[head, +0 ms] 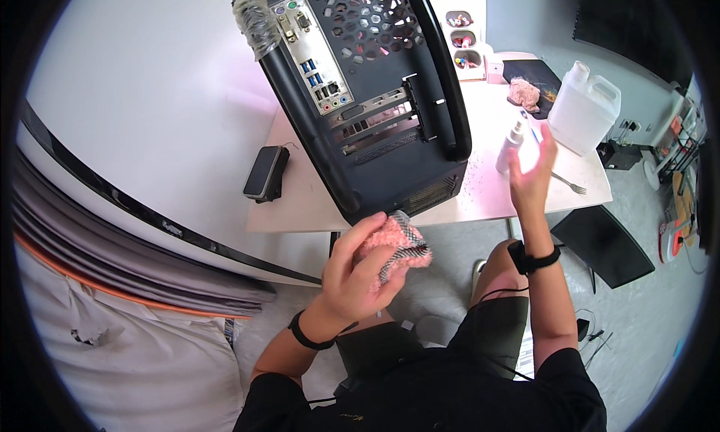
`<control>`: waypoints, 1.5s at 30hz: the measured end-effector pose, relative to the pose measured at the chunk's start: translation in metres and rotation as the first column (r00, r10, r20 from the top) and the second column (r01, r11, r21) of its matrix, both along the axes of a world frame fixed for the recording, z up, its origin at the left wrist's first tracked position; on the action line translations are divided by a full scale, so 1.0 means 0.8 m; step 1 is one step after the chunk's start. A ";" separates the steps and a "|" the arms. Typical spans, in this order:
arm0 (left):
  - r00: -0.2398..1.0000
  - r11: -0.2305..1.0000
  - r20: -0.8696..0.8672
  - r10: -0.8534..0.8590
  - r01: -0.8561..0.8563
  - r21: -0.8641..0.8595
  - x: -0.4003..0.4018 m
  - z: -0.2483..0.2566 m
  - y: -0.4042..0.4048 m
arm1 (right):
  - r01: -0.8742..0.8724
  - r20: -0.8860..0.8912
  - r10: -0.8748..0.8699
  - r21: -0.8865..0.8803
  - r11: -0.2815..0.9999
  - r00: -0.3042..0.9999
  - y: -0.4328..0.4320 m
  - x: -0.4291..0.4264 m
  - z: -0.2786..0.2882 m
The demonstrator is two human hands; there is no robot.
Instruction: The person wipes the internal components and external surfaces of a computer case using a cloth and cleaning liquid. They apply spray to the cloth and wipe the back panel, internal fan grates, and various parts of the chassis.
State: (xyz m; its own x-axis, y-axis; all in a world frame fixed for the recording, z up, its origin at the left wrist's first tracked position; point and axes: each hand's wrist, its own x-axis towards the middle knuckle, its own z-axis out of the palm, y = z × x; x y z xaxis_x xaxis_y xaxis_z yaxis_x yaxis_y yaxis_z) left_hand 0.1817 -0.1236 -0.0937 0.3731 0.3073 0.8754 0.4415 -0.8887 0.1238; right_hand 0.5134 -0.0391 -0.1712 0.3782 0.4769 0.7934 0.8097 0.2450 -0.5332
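My left hand (350,277) grips a folded pink cloth (415,253) with grey-checked parts, close to the near bottom corner of a black computer case (394,181). The case's rear faces me, with its metal port panel (306,49) and honeycomb vent (374,18) in sight. Clear plastic film (256,24) wraps the end of one tubular rail. My right hand (531,181) is raised with thumb and fingers apart, beside a small white spray bottle (509,145). Whether the thumb touches the bottle is hard to tell.
The case rests on a pale table (478,207). Right of it are a fork (571,183), a white jug (585,111) and another pink cloth (524,94) on a dark mat (548,77). A dark box-shaped device (266,173) lies left. On the floor stands a black monitor (604,246).
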 end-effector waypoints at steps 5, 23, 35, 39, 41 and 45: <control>0.998 0.978 0.051 0.031 -0.020 -0.206 0.010 0.002 -0.010 | -0.744 -0.104 0.741 0.013 0.668 0.664 -0.109 -0.093 0.080; 0.872 0.978 0.490 0.000 0.103 -0.182 -0.016 -0.009 0.063 | -0.299 0.285 0.222 0.265 0.917 0.932 -0.032 -0.202 0.137; 0.835 0.940 0.550 0.005 0.184 -0.288 -0.005 0.010 0.088 | -0.463 0.516 0.384 0.027 0.886 0.766 -0.011 -0.232 0.149; 0.850 0.936 0.526 0.009 0.178 -0.303 -0.012 0.007 0.088 | -0.176 0.602 0.130 0.017 0.984 0.787 -0.016 -0.203 0.151; 0.856 0.937 0.517 0.006 0.175 -0.301 -0.011 0.007 0.088 | -0.137 0.595 0.087 0.039 0.990 0.799 -0.012 -0.197 0.146; 0.840 0.935 0.542 0.001 0.192 -0.299 -0.007 0.006 0.089 | -0.216 0.565 0.140 0.070 0.974 0.813 -0.013 -0.190 0.147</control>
State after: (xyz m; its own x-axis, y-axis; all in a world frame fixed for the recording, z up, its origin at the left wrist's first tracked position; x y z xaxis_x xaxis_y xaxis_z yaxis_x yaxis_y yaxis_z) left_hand 0.1760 -0.0527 -0.0889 -0.0715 0.5988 0.7977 0.1372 -0.7863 0.6025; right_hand 0.3610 -0.0493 -0.0539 -0.2244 0.3757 0.8992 0.8938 0.4470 0.0364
